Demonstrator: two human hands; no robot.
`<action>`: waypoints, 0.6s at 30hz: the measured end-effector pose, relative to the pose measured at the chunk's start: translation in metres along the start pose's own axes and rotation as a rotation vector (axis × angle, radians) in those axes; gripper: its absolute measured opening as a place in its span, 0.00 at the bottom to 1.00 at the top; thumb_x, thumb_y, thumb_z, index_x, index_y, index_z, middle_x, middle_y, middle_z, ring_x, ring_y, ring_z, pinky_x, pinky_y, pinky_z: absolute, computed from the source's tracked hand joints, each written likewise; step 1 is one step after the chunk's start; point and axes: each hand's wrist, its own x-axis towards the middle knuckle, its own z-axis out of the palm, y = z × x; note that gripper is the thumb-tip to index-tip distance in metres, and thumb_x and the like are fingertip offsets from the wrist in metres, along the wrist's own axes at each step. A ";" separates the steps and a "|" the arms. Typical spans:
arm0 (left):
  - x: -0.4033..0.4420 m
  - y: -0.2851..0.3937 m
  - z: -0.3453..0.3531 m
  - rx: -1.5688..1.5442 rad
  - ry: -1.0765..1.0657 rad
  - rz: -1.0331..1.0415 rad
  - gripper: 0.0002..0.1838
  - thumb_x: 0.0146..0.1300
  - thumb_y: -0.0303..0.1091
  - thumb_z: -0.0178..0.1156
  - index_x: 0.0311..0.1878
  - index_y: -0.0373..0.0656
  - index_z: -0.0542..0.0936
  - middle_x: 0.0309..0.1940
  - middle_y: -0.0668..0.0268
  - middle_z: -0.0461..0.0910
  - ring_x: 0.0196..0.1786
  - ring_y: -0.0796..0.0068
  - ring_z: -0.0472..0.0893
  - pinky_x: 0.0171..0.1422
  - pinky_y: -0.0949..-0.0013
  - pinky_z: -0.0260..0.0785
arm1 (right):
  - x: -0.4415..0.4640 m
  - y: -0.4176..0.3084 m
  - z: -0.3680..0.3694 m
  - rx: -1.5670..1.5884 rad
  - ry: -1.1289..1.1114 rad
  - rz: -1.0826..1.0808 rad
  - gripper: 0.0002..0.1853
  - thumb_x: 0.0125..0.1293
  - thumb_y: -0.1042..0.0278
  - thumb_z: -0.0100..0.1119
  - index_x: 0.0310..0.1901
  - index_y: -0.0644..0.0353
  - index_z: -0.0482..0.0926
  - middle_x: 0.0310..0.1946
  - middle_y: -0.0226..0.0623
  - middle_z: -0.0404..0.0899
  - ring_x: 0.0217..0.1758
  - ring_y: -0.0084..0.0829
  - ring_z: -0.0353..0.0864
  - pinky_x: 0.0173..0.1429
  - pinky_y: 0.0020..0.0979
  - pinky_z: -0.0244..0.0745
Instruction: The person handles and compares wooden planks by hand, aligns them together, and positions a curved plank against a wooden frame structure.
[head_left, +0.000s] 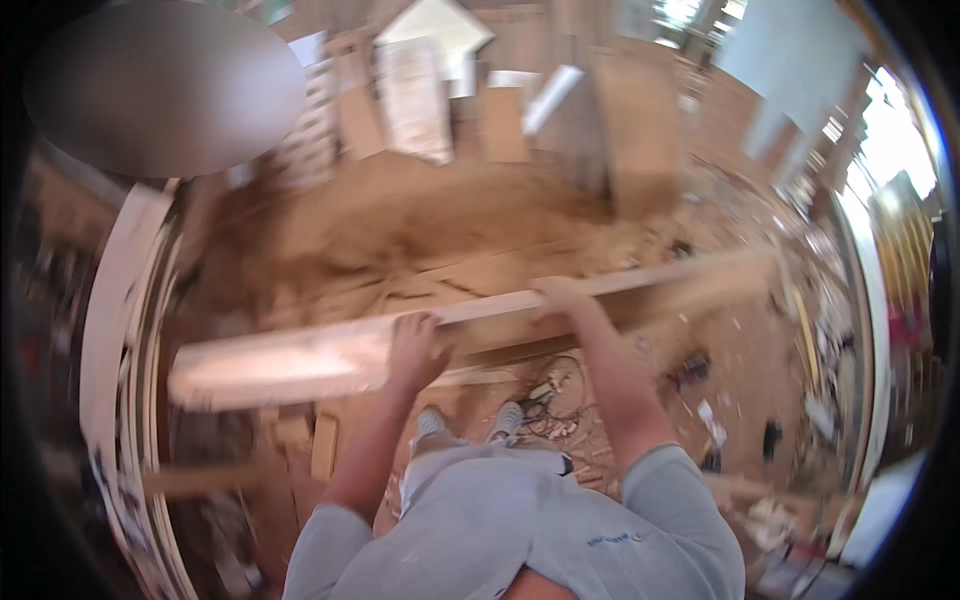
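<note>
Left hand [412, 358] is closed on the long beam [290, 365], w/ its fingers bent over the upper edge. Right hand [562, 302] grips the same edge farther to the R, near the middle of the length; its thumb is too blurred to tell. The beam lies across the front of the body, above the floor, its L end nearer & lower in view than its R end. Whether smth. else supports it, I can't tell.

It is wood, so prob. stiff & rather heavy, not fragile. Because it is long, the ends can swing & hit smth.; a wider hold, one hand each side of the middle, prob. gives better balance. Planed faces may be a bit slippery w/ dust, & edges may give splinters, so fingers should go well around the edge.

Below are two shoes [431, 422], a cable [572, 408] & wood scraps. Pale boards [118, 310] stand at far L.
</note>
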 end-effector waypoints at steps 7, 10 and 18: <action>0.073 0.032 0.010 0.163 -0.518 -0.087 0.45 0.51 0.62 0.84 0.64 0.41 0.79 0.57 0.48 0.87 0.62 0.43 0.84 0.66 0.44 0.76 | -0.048 -0.041 -0.028 0.020 0.103 0.162 0.40 0.37 0.44 0.90 0.56 0.48 0.90 0.56 0.41 0.91 0.68 0.47 0.84 0.72 0.48 0.77; 0.081 0.033 0.016 0.218 -0.621 -0.106 0.46 0.50 0.65 0.84 0.60 0.40 0.78 0.48 0.47 0.90 0.53 0.40 0.89 0.56 0.43 0.81 | -0.065 -0.050 -0.031 0.033 0.193 0.208 0.41 0.38 0.46 0.91 0.59 0.48 0.89 0.61 0.40 0.88 0.73 0.44 0.79 0.79 0.46 0.71; 0.080 0.037 0.018 0.199 -0.568 -0.124 0.45 0.46 0.66 0.86 0.55 0.39 0.81 0.48 0.47 0.90 0.54 0.41 0.89 0.58 0.44 0.80 | -0.081 -0.043 0.019 0.029 0.482 0.192 0.46 0.46 0.48 0.87 0.70 0.48 0.82 0.74 0.42 0.77 0.84 0.43 0.67 0.93 0.46 0.50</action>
